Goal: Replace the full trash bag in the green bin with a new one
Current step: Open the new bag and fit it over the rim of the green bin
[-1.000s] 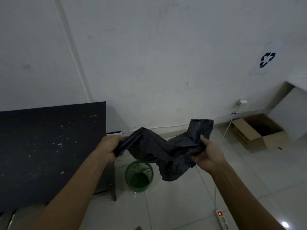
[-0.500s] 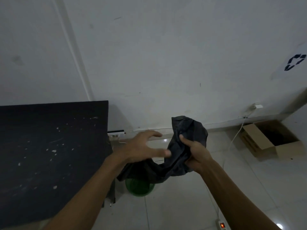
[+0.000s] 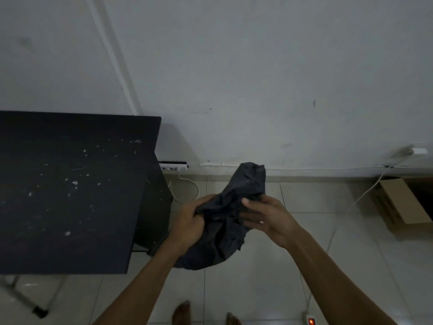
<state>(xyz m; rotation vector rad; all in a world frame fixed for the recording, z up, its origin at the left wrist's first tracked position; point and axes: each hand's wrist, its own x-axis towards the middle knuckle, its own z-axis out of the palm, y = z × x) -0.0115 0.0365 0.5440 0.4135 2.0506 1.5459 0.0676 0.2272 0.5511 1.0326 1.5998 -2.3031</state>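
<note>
A crumpled dark grey trash bag (image 3: pixel 225 221) hangs bunched between both hands in front of me, above the tiled floor. My left hand (image 3: pixel 189 224) grips its left side with fingers closed into the folds. My right hand (image 3: pixel 267 219) holds its right side, thumb pressed on the plastic; one end of the bag sticks up above the hands. The green bin is hidden behind the bag and my hands.
A black table (image 3: pixel 70 191) with white specks stands at the left, its corner close to my left arm. A power strip (image 3: pixel 174 165) and white cable lie by the wall. An open cardboard box (image 3: pixel 403 205) sits at right. Another power strip (image 3: pixel 310 320) and my bare feet are at the bottom.
My left hand, open half a second ago, has closed on the bag. The two hands have come together and bunched the bag, which was stretched wide one second ago. The bin is now covered.
</note>
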